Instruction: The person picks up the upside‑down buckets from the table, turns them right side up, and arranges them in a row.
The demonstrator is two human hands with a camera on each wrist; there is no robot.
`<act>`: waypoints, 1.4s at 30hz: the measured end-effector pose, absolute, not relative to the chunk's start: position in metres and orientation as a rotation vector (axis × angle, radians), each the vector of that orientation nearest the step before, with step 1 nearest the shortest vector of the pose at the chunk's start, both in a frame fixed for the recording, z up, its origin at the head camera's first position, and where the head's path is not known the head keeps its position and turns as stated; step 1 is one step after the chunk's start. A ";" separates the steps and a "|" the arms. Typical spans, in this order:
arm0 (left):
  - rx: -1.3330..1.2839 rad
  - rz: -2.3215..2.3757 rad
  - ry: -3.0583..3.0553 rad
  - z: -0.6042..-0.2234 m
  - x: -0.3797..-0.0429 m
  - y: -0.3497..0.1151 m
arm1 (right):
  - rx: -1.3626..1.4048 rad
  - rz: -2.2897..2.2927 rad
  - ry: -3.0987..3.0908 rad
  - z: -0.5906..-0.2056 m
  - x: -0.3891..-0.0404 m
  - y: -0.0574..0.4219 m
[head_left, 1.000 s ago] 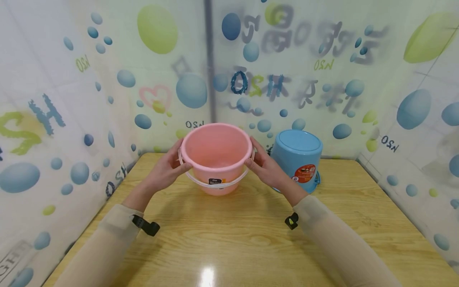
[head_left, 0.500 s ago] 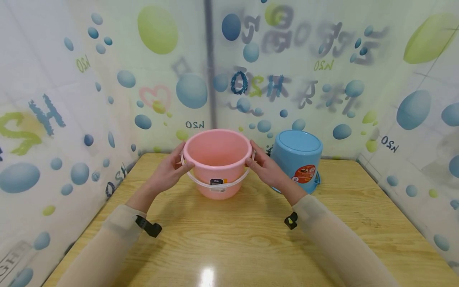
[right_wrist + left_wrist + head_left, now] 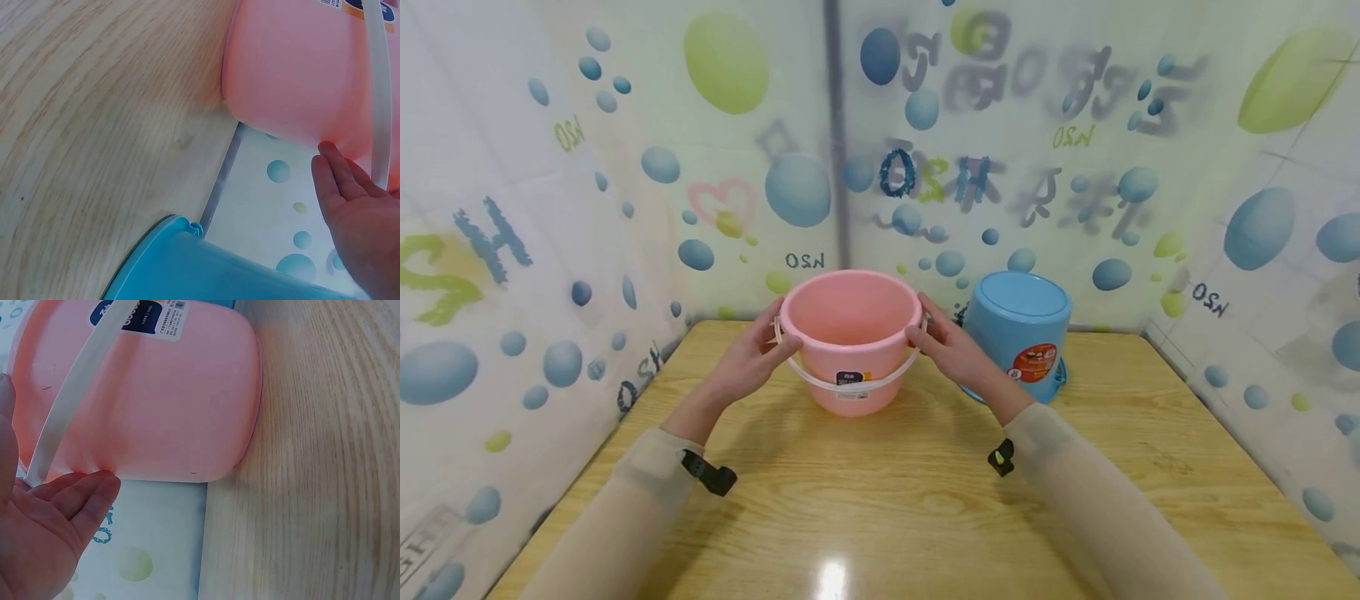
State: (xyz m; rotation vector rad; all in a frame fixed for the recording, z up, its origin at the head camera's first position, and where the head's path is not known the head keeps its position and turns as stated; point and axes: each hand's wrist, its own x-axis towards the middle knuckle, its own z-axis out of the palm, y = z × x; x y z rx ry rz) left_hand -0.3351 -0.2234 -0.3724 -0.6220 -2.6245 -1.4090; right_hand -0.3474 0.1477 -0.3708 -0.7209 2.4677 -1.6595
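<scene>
A pink bucket (image 3: 852, 355) stands upright on the wooden table, its mouth tipped slightly into view and nothing showing inside. Its white handle (image 3: 74, 387) hangs down across the front, over a dark label (image 3: 142, 315). At the left side of the rim, my left hand (image 3: 747, 360) grips the bucket, thumb on the rim and fingers behind along the wall. My right hand (image 3: 953, 348) holds the opposite side the same way. In both wrist views the fingertips press against the pink outer wall just below the handle's end.
An upturned light blue bucket (image 3: 996, 329) with a red sticker (image 3: 1034, 362) stands close behind my right forearm. The wooden table (image 3: 865, 492) ends at a back wall and side walls of printed cloth (image 3: 1045, 83). A black strap (image 3: 707, 473) sits on the left wrist.
The pink bucket has come down a little, with both hands lowering along with it. From half a second ago to now it stays put; the head view shifts slightly. The blue bucket has not moved.
</scene>
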 end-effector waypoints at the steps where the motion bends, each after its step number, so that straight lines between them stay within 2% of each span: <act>1: -0.617 -1.409 -2.627 -0.372 -0.336 -0.224 | -0.710 -1.658 2.467 -0.370 -0.348 0.147; 20: -0.623 -1.527 -2.584 -0.371 -0.352 -0.224 | -0.586 -1.655 2.479 -0.370 -0.370 0.139; 42: -0.541 -1.569 -2.612 -0.370 -0.367 -0.227 | -0.604 -1.705 2.450 -0.369 -0.384 0.130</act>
